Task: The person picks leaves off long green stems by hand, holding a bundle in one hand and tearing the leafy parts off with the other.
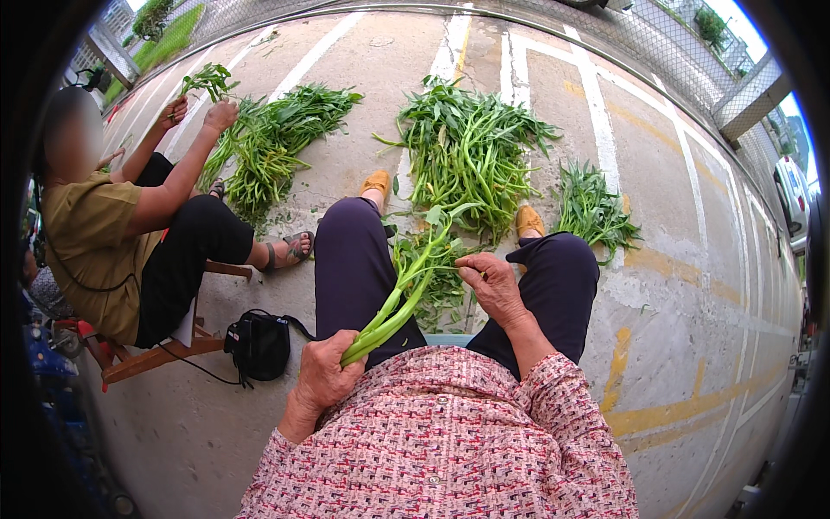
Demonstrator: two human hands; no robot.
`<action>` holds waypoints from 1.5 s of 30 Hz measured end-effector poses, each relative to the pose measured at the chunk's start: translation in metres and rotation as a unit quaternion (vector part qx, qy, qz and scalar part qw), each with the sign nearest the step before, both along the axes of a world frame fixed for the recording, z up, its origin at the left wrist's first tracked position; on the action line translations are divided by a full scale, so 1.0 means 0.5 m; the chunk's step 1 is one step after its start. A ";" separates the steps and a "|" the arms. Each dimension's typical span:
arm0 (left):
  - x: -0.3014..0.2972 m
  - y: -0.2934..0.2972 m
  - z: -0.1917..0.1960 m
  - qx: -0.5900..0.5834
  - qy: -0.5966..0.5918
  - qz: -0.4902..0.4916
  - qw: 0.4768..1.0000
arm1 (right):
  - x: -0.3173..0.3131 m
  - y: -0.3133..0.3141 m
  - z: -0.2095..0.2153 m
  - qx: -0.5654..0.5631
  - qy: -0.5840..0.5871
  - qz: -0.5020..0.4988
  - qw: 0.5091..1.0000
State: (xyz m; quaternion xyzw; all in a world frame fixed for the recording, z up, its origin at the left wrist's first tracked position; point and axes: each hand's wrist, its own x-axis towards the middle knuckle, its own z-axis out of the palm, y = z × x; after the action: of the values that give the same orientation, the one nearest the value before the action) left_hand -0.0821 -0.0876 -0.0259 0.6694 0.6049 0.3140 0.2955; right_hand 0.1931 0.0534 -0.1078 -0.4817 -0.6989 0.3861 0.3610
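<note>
My left hand (327, 374) grips the lower ends of a bunch of green vegetable stalks (406, 290) over my lap. My right hand (491, 284) pinches a leaf stem on the upper part of the same bunch. Trimmed leaves (445, 294) lie on the ground between my knees. A big pile of the same greens (467, 156) rests on the concrete just past my feet, and a smaller pile (592, 208) lies to its right.
A person in an olive top sits on a low wooden stool (151, 356) at the left, holding a sprig (207, 80) over another pile of greens (272, 138). A black bag (258, 344) lies by my left leg. Painted lines cross the concrete; a fence rims it.
</note>
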 end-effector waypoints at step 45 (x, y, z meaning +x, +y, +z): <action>-0.005 -0.004 0.000 0.005 -0.001 0.003 1.000 | 0.048 0.009 -0.031 -0.079 0.056 -0.190 0.977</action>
State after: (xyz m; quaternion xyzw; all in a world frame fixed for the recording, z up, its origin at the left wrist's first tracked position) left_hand -0.0846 -0.0895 -0.0260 0.6693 0.6047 0.3184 0.2915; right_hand 0.2170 0.0580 -0.1233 -0.6100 -0.5407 0.3912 0.4272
